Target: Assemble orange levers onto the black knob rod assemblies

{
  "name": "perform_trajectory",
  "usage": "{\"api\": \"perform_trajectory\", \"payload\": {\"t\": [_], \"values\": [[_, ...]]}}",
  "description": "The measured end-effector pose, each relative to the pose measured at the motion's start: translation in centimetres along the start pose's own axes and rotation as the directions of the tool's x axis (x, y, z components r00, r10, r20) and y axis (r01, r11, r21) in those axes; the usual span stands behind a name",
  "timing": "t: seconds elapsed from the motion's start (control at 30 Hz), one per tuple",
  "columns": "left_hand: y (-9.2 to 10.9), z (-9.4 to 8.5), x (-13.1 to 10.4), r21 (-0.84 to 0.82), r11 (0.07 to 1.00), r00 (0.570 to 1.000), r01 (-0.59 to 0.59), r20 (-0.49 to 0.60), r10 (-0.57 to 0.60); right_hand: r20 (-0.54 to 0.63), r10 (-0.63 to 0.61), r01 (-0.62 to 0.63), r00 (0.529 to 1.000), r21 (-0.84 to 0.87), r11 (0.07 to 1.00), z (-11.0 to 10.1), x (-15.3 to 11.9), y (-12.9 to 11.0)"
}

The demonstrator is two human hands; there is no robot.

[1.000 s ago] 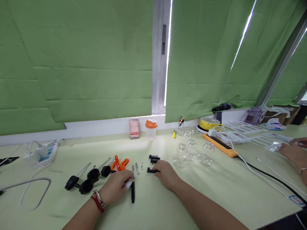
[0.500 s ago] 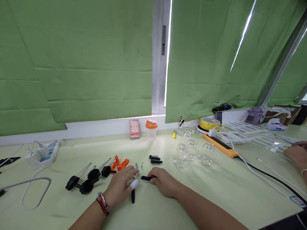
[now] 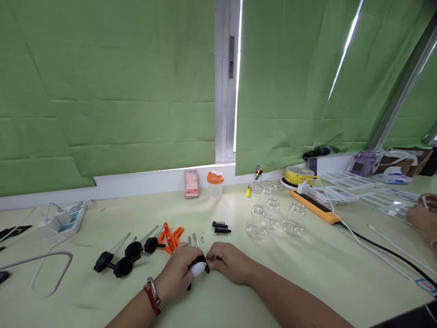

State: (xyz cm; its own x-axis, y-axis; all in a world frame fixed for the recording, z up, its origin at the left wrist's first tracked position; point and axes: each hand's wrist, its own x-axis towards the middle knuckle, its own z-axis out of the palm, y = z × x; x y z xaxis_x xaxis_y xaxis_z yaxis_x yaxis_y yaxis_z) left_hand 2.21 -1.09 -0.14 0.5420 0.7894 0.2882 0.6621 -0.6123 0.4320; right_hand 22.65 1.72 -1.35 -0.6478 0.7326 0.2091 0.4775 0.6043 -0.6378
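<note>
My left hand (image 3: 179,266), with a white wrap on one digit, is closed around a short black rod-shaped part (image 3: 202,259) just above the table. The fingertips of my right hand (image 3: 230,261) are pinched together at that part's right end; what lies between them is hidden. Partly under my left hand, a second black part (image 3: 189,287) rests on the table. Two metal bolts (image 3: 195,240) stick out beyond my left fingers, and tiny metal pieces (image 3: 202,237) lie nearby. Farther off are two black parts with springs (image 3: 222,230).
Orange plastic clamp pieces (image 3: 169,237) and black knobs with metal rods (image 3: 123,265) lie on the left. Upturned glass jars (image 3: 272,214) and an orange power strip (image 3: 316,207) are on the right. A lidded cup (image 3: 215,186) stands behind. Another person's hands (image 3: 423,218) are at far right.
The black part that my right hand held is now in my left hand, turned to a slant. My left hand has moved right, and the two hands are closer together.
</note>
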Motion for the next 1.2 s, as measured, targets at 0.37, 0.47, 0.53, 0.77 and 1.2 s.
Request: {"api": "perform_trajectory", "payload": {"t": [0.37,0.47,0.53,0.77,1.2], "values": [[-0.2,-0.3,-0.1,0.046,0.999,1.000,-0.004,0.021,0.003,-0.290,0.119,-0.211,0.950,-0.312,0.926,-1.1,1.6,4.0],[-0.2,-0.3,0.0,0.049,0.999,1.000,-0.013,0.025,0.012,-0.277,0.147,-0.238,0.949,-0.329,0.914,-0.9,1.7,4.4],[-0.2,-0.4,0.0,0.048,0.999,0.999,-0.014,0.030,0.012,-0.275,0.162,-0.249,0.948,-0.319,0.914,-0.8,1.7,4.5],[-0.3,-0.3,-0.1,0.044,0.999,0.999,0.017,0.034,-0.019,-0.301,0.166,-0.263,0.939,-0.320,0.910,-0.8,1.8,4.4],[-0.3,-0.5,-0.1,0.033,0.999,0.998,0.023,0.054,-0.024,-0.258,0.148,-0.242,0.955,-0.388,0.889,-0.7,1.7,4.1]]}}
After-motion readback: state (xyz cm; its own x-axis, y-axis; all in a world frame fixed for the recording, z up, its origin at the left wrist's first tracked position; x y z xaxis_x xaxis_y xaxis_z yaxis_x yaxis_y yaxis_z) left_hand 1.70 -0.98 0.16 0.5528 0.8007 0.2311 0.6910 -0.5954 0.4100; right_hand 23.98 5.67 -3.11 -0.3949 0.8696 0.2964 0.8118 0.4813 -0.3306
